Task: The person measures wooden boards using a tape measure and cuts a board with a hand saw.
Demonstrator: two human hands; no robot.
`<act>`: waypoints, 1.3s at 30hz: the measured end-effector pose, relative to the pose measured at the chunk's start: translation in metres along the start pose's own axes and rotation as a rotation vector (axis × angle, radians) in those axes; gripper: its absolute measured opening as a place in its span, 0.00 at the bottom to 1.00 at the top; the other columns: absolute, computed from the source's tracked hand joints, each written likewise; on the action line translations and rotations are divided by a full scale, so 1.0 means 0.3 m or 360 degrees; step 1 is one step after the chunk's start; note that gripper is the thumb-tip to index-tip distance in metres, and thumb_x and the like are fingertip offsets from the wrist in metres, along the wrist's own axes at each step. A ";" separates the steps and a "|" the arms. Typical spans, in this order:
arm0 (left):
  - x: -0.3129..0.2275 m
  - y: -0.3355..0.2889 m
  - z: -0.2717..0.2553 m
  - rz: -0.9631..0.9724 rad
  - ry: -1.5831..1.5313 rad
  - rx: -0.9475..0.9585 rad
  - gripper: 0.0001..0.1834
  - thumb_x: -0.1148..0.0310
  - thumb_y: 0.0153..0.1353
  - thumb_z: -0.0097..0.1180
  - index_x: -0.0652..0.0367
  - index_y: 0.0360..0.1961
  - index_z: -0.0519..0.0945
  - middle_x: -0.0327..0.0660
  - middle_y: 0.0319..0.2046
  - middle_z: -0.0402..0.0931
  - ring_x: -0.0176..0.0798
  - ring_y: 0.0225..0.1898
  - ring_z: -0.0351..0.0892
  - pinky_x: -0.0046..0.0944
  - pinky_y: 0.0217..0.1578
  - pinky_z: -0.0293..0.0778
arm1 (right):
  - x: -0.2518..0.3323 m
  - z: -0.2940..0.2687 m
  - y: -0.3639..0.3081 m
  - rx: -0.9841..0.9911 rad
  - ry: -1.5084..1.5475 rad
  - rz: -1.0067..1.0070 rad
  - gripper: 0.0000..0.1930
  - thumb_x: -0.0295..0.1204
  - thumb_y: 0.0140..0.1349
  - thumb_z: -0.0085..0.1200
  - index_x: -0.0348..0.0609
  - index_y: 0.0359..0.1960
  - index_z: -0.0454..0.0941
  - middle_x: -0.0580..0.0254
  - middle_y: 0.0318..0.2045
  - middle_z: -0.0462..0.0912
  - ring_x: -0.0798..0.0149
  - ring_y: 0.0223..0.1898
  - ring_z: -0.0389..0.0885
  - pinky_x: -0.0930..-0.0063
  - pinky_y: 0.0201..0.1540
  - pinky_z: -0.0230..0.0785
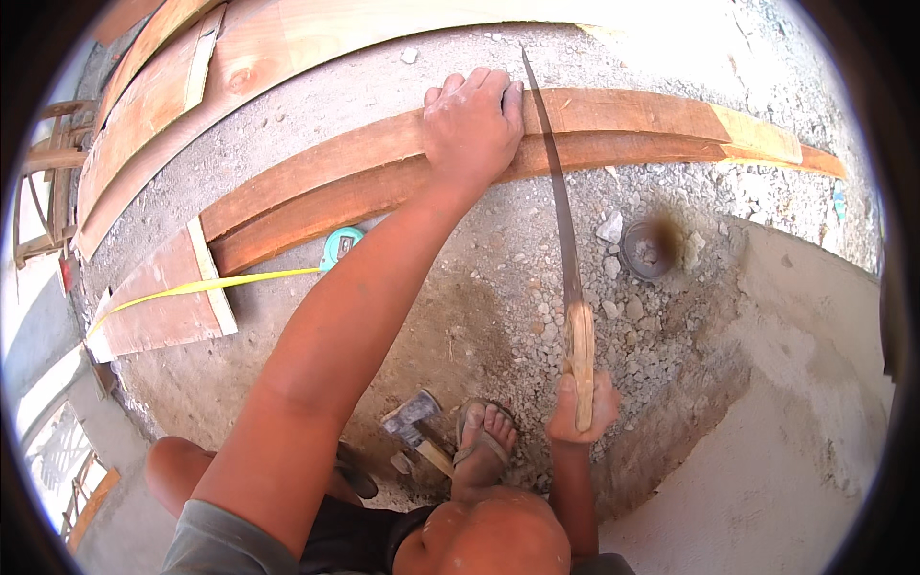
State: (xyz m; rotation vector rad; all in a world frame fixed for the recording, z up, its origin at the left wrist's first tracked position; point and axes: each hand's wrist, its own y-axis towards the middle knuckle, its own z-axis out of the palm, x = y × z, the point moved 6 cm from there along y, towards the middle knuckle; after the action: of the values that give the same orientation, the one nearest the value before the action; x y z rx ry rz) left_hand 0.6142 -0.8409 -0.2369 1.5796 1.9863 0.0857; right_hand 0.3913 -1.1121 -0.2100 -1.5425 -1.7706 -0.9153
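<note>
My left hand (474, 123) presses on a reddish-brown wooden board (632, 113), its fingers curled over the far edge. A second wooden board (628, 149) lies along the near side of the first. My right hand (583, 410) is closed around the wooden handle of a handsaw (559, 196). The saw's dark blade points away from me and crosses both boards just right of my left hand. Beside my left forearm sits a teal tape measure (338, 247), its yellow blade drawn out leftward over a short piece of plywood (163, 321).
Large wooden sheets (287, 43) lie at the far left. Loose stones (613, 307) and a round grey object (648, 251) are on the ground to the right. A tool with a grey metal head (410, 412) rests by my sandalled foot (487, 436). A concrete slab (795, 383) extends at the right.
</note>
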 end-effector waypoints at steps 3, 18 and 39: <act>-0.002 0.015 0.022 -0.0074 -0.0014 0.0112 0.15 0.56 0.73 0.53 0.53 0.33 0.80 0.40 0.36 0.82 0.50 0.42 0.80 0.52 0.46 0.72 | 0.027 0.150 0.323 -0.0095 0.0451 -0.0055 0.10 0.27 0.69 0.59 0.38 0.28 0.77 0.64 0.19 0.75 0.73 0.19 0.70 0.72 0.23 0.59; 0.001 0.008 0.013 -0.0032 0.0040 0.0037 0.15 0.56 0.72 0.54 0.53 0.33 0.82 0.40 0.35 0.83 0.50 0.42 0.81 0.51 0.47 0.72 | -0.001 0.086 0.217 -0.0079 0.0494 0.0213 0.08 0.27 0.68 0.60 0.35 0.33 0.80 0.66 0.21 0.75 0.74 0.21 0.71 0.75 0.25 0.61; 0.013 0.016 0.015 -0.0076 0.0020 0.0134 0.15 0.55 0.72 0.54 0.54 0.34 0.82 0.43 0.35 0.82 0.53 0.42 0.81 0.53 0.46 0.73 | 0.123 0.260 0.600 -0.0158 0.0543 -0.0093 0.13 0.24 0.66 0.64 0.40 0.26 0.73 0.72 0.16 0.70 0.81 0.20 0.65 0.77 0.20 0.58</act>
State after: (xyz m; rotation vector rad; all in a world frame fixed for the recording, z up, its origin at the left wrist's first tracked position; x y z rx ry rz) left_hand 0.6201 -0.8373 -0.2401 1.5865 2.0602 -0.0067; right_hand 0.5642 -1.0127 -0.2058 -1.3055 -1.5513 -1.2307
